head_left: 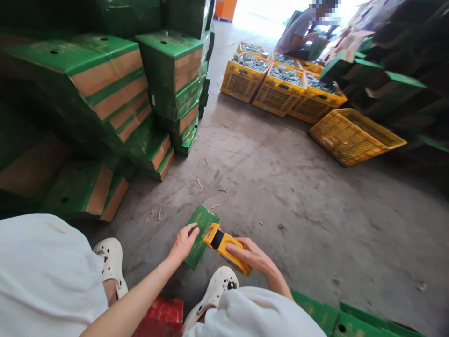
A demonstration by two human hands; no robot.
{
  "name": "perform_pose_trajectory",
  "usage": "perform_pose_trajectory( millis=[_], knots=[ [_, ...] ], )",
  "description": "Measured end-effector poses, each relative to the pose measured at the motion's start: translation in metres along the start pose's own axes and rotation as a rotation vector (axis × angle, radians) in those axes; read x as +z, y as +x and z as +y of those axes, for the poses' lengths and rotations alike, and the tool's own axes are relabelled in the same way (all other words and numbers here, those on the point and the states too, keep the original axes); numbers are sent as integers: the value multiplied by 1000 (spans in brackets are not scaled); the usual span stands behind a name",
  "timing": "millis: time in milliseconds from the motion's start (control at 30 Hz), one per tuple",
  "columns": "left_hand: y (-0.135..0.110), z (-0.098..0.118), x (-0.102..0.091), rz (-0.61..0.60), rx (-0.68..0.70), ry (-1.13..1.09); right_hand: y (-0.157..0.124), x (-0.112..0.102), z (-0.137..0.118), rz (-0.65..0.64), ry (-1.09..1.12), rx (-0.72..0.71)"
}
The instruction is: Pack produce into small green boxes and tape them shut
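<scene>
A small flat green carton piece [201, 224] lies on the concrete floor between my feet. My left hand [183, 243] presses on its near left side, fingers curled down onto it. My right hand [253, 256] grips a yellow and black handheld tool [224, 247], whose front end rests against the carton's right edge. My white clogs [111, 262] sit on either side, and white clothing covers my knees.
Stacks of green and brown cartons [115, 89] lean at the left. Yellow crates [280, 89] filled with produce stand at the back, one empty crate [354, 135] tipped at the right. Another person [301, 32] works behind them. A red box [161, 318] sits under my arm. Flat green cartons [336, 318] lie at the bottom right.
</scene>
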State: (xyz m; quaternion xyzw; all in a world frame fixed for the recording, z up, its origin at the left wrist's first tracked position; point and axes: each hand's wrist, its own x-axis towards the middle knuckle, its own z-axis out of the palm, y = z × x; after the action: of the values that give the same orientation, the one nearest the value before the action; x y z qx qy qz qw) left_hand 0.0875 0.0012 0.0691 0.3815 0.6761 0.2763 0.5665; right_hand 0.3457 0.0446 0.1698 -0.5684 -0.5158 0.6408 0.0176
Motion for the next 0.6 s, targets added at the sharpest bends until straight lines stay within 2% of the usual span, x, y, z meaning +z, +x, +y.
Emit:
perform_pose_trajectory(
  millis=[67,133,233,333,467,533,600],
  knots=[
    [-2,3,-13,-215,-195,-384,1,7,-10,-68,-39,-39],
    [-5,4,-22,-368,-363,-652,0,12,-17,-98,-74,-63],
    [-9,3,-26,-426,-410,-801,-2,14,-21,-87,-109,-72],
    [-9,3,-20,-375,-330,-729,-2,16,-20,-79,-116,-61],
    [-1,2,-12,-214,-137,-505,0,23,-17,-55,-115,-27],
    [9,-1,-20,-117,-42,-404,-3,22,-13,-27,-147,-9],
    [22,-5,-39,4,14,-330,-12,14,-6,34,-215,44]
  ],
)
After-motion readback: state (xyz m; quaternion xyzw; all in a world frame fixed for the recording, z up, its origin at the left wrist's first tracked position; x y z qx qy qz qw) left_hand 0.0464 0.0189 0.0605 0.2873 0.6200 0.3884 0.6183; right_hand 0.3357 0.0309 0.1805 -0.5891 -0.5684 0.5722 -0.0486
